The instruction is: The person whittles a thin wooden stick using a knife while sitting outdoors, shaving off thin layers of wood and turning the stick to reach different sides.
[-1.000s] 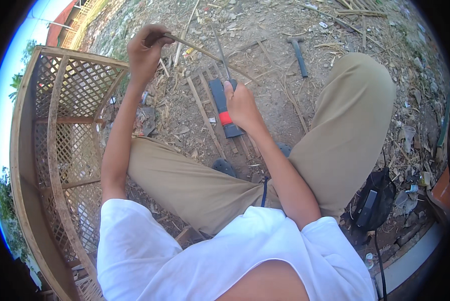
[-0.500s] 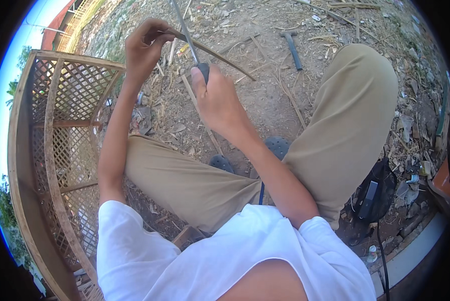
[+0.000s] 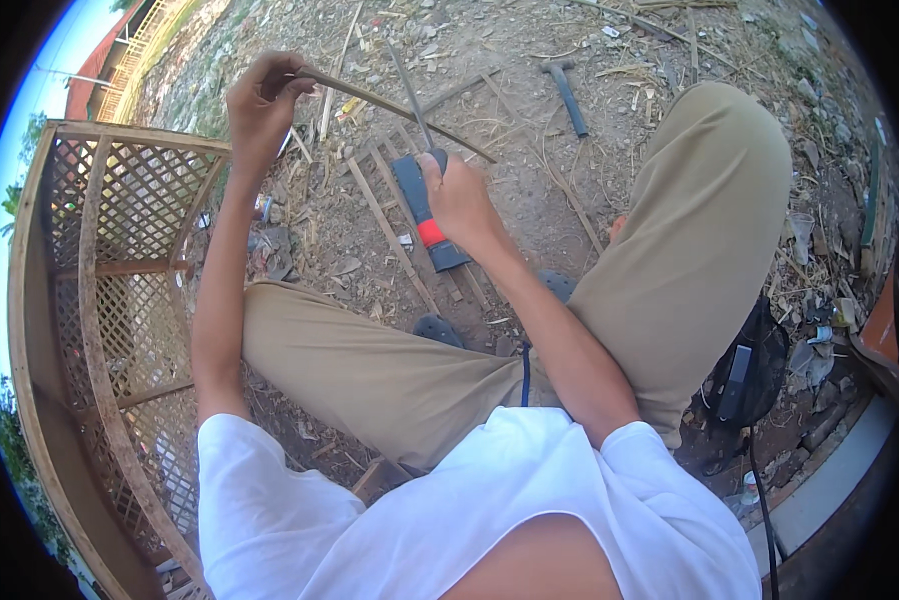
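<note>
The left hand (image 3: pixel 264 100) pinched one end of a thin brown bamboo strip (image 3: pixel 399 108) at eleven o'clock; the strip ran toward one o'clock, across a slim grey blade (image 3: pixel 411 90) gripped in the clenched right hand (image 3: pixel 459 195); the shaving looked underway, not finished; a black-and-red tool (image 3: pixel 427 215) lay on the dirt ground (image 3: pixel 529 200) beneath; a wooden lattice frame (image 3: pixel 119 260) stood at nine o'clock.
</note>
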{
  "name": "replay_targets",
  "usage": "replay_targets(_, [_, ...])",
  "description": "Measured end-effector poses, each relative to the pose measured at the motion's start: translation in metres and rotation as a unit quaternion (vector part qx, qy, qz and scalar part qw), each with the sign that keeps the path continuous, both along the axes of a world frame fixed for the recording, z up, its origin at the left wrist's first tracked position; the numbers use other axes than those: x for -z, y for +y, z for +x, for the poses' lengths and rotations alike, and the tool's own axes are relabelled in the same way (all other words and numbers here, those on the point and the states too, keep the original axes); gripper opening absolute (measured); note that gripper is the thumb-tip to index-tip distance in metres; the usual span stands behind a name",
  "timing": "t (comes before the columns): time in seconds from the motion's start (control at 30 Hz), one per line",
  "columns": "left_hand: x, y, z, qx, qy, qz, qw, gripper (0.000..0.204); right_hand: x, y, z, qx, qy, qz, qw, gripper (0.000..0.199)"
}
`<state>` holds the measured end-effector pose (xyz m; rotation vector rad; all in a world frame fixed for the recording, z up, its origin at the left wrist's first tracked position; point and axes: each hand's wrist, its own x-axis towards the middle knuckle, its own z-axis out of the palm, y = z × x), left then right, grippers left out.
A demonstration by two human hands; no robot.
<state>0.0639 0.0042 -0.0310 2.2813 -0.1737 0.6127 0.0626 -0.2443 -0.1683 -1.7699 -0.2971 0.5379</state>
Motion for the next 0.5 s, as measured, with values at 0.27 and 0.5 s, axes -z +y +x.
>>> replay_targets(0.27, [0.000, -0.003, 0.005, 0.048, -0.019, -0.013, 0.999, 0.017, 0.118, -0.012, 0.015, 0.042, 0.066, -0.084, 0.993, 0.048])
replay_targets(0.5, [0.000, -0.012, 0.007, 0.011, -0.027, 0.059, 0.998, 0.019, 0.087, -0.003, 0.006, 0.093, -0.010, -0.059, 0.994, 0.050])
